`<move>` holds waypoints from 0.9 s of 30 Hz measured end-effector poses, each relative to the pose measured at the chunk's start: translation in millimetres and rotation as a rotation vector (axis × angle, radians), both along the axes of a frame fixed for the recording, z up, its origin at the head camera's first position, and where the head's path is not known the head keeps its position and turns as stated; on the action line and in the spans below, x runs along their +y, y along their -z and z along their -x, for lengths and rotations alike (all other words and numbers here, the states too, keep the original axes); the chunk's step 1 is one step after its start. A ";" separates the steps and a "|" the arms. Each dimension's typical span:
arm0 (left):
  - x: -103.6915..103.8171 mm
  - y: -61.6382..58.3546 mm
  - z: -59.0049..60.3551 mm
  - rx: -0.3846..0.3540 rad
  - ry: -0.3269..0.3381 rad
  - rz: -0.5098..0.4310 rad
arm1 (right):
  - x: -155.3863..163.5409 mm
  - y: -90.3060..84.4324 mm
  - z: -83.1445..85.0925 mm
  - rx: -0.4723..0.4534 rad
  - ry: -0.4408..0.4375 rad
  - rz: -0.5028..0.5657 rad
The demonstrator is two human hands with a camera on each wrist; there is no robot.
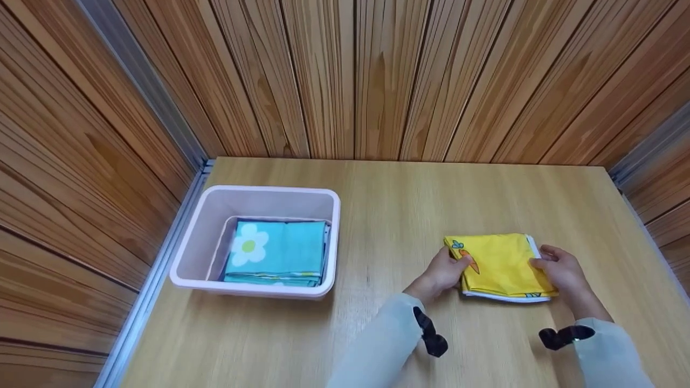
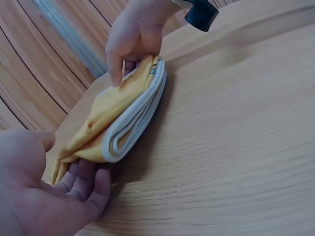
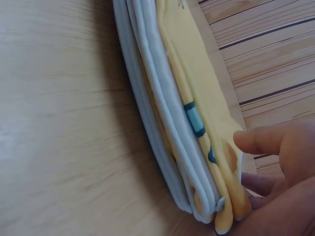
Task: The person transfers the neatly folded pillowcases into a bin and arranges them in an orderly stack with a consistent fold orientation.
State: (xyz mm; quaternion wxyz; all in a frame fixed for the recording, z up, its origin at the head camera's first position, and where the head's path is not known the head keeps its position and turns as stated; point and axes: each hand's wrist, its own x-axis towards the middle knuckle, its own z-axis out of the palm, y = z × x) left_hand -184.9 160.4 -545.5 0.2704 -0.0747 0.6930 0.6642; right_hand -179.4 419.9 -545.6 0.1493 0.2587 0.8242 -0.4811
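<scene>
Between both hands is a folded yellow cloth (image 1: 501, 264) with a carrot print and white edging, low over the table. My left hand (image 1: 443, 270) grips its left side, thumb on top and fingers beneath the fold. On the opposite side my right hand (image 1: 563, 272) pinches the edge, its thumb (image 3: 258, 140) pressing the upper layer. Stacked white and yellow layers of the cloth (image 2: 130, 115) show along the near edge in the left wrist view. Both hands are right of the light pink bin (image 1: 186, 253).
Inside the bin lies a folded turquoise cloth (image 1: 291, 248) with a white flower, on top of other folded fabric. The wooden table (image 1: 377, 215) ends at a plank wall (image 1: 377, 81) behind, and metal rails (image 1: 151, 302) run along the left side.
</scene>
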 end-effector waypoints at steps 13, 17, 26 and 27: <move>-1.8 9.3 2.2 0.085 -0.034 0.041 | 1.1 -2.1 -5.2 -0.023 -0.021 0.028; -1.7 14.5 2.4 0.158 -0.053 0.073 | 3.0 -0.1 -8.2 0.016 -0.010 -0.008; 1.7 16.8 1.8 0.206 -0.035 0.129 | 2.8 10.4 -15.4 0.221 -0.069 0.012; 2.6 16.4 1.7 0.202 -0.025 0.127 | 2.7 11.5 -16.3 0.236 -0.081 0.014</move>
